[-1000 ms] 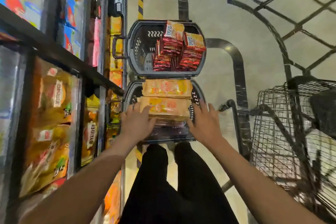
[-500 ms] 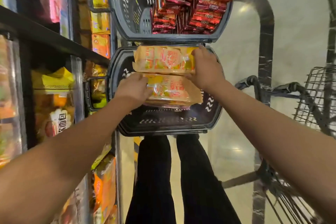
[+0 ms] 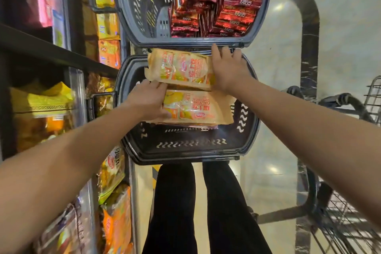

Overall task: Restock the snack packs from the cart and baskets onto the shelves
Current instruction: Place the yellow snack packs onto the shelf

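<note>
Snack packs [image 3: 178,68] lie crosswise in the near basket [image 3: 185,150]; left hand [image 3: 147,99] grips the nearer one's end (right hand [image 3: 227,70] clasps the farther).

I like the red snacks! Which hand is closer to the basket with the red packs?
Right. The right hand reaches the near rim of the red packs' basket. The left hand is lower, gripping the nearer orange pack.

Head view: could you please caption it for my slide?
Left hand and right hand each grip a yellow snack pack over the near basket.
</note>
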A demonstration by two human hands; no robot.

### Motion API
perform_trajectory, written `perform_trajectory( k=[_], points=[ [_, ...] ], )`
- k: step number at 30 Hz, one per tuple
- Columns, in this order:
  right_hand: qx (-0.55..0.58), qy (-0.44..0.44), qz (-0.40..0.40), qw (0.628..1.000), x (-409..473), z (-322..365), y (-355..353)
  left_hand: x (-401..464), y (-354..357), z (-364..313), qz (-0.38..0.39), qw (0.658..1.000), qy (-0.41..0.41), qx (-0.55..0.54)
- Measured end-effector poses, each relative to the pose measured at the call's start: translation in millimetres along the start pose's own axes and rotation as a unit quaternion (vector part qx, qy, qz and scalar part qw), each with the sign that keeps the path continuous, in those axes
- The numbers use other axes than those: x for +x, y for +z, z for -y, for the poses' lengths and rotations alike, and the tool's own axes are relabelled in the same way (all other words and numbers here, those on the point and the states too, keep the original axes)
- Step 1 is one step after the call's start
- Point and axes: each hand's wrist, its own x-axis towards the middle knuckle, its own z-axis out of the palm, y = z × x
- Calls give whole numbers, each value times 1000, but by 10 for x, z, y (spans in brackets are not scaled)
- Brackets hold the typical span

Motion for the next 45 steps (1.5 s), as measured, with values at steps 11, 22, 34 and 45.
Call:
perform_trajectory(
  k=[11, 22, 34, 45],
  points=[
    [-14, -100, 64, 993, 101, -170, -93, 53, -88, 52, 97, 994, 44, -34],
    [136, -28, 98, 986, -489, -341, -137, -612, -103, 230, 204, 948, -13, -246],
    [430, 186, 20, 883, -2230, 117, -293, -2308, -112, -217, 83, 723, -134, -672],
    [455, 123, -110, 875, -3313, 514, -1311, -3235, -815, -599, -161, 619, -150, -754]
  ],
)
